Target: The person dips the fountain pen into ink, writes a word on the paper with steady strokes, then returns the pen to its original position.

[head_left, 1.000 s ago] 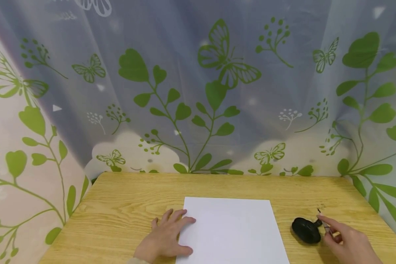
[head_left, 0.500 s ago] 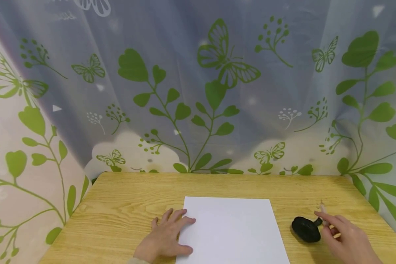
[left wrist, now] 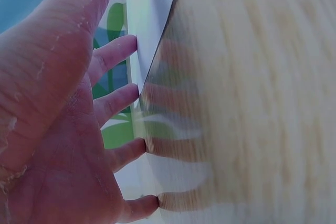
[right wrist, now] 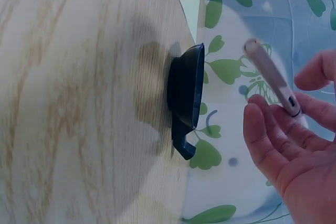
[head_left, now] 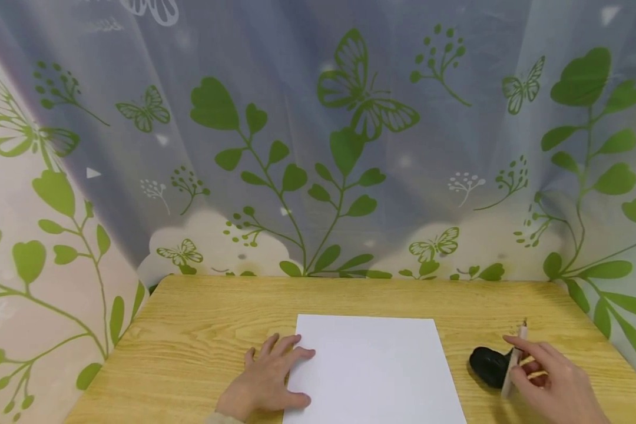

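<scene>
My left hand rests with fingers spread at the left edge of a blank white sheet of paper, some fingertips on the sheet, others on the wood. In the left wrist view, the fingertips meet the tabletop along the sheet's corner. My right hand pinches a pale pinkish fountain pen, its dark pointed nib facing away toward the curtain. In the right wrist view the pen is held above the table. Just left of it stands a small black dish with a stubby handle, partly overlapped by the pen.
The wooden table reaches back to a curtain printed with green leaves and butterflies, which also hangs along both sides. Small dark specks mark the tabletop behind the dish.
The pen has turned in my right fingers, so its long barrel now shows beside the dish and its nib points farther back. My left hand, the paper and the dish stay put.
</scene>
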`<state>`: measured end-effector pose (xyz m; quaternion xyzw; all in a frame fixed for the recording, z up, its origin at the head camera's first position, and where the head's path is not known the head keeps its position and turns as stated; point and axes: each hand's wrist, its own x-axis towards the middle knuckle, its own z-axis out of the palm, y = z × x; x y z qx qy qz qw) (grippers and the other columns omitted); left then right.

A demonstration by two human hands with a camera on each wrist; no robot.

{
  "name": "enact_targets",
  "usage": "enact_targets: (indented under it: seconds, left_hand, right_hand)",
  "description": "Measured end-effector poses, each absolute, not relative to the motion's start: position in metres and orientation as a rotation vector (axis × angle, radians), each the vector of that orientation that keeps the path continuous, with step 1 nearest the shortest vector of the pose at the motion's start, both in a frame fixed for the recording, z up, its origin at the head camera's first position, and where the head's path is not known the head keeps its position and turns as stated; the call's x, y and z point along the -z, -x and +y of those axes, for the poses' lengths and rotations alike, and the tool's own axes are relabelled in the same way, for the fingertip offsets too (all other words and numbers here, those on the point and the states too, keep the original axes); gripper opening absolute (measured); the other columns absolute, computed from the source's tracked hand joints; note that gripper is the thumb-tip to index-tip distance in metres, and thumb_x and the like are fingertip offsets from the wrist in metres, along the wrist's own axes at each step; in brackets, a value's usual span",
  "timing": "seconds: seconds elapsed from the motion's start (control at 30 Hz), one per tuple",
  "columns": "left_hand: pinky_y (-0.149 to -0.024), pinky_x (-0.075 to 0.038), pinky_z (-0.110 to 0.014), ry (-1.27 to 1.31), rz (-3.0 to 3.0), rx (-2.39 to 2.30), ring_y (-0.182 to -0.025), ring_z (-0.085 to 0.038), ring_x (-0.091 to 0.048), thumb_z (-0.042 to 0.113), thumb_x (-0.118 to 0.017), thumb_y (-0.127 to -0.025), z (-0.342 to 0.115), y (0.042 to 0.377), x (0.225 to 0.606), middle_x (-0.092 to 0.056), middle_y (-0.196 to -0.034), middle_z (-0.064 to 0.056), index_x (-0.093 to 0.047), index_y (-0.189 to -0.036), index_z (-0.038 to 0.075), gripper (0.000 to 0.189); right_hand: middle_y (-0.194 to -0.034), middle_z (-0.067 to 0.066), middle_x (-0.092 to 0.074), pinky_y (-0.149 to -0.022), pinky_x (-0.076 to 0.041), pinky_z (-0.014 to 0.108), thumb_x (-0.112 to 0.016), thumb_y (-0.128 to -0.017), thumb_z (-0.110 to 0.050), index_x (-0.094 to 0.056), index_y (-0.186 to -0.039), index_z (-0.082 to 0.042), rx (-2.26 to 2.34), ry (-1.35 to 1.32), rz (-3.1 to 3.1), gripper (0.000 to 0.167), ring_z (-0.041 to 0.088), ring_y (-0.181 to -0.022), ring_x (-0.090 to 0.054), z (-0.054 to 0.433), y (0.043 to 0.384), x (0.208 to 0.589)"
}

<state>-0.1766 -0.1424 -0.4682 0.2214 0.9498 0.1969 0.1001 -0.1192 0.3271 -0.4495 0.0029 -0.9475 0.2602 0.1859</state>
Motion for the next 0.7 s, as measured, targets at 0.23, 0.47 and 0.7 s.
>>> enact_targets:
  seconds: [0.23,0.47,0.7]
  left_hand:
    - [-0.100,-0.022,-0.089,-0.647,2.814,-0.569,-0.148,-0.052,-0.029,0.053,-0.078,-0.077,-0.1417,0.1765,0.4681,-0.039,-0.161,-0.004,-0.054,-0.144,0.034,0.074]
    - [-0.100,-0.022,-0.089,-0.650,2.826,-0.565,-0.148,-0.051,-0.030,0.053,-0.078,-0.076,-0.1412,0.1755,0.4695,-0.040,-0.160,-0.004,-0.054,-0.143,0.034,0.074]
    - [-0.101,-0.021,-0.089,-0.643,2.820,-0.587,-0.149,-0.051,-0.028,0.053,-0.079,-0.077,-0.1416,0.1749,0.4703,-0.039,-0.161,-0.003,-0.054,-0.144,0.034,0.074]
  right_hand:
    - [-0.111,0.019,-0.070,-0.054,-0.053,0.019,-0.076,-0.082,0.001,-0.065,-0.129,-0.007,-0.789,-0.029,-2.636,0.048,-0.014,-0.071,-0.058,0.3277,0.1188,0.4508]
    - [-0.107,0.016,-0.072,-0.053,-0.054,0.019,-0.083,-0.077,0.002,-0.065,-0.123,-0.007,-0.813,-0.016,-2.617,0.050,-0.012,-0.069,-0.060,0.3255,0.1211,0.4523]
    - [-0.086,0.000,-0.072,-0.053,-0.053,0.019,-0.081,-0.088,-0.020,-0.066,-0.123,-0.011,-0.836,0.057,-2.632,0.039,-0.012,-0.067,-0.060,0.3227,0.1213,0.4517]
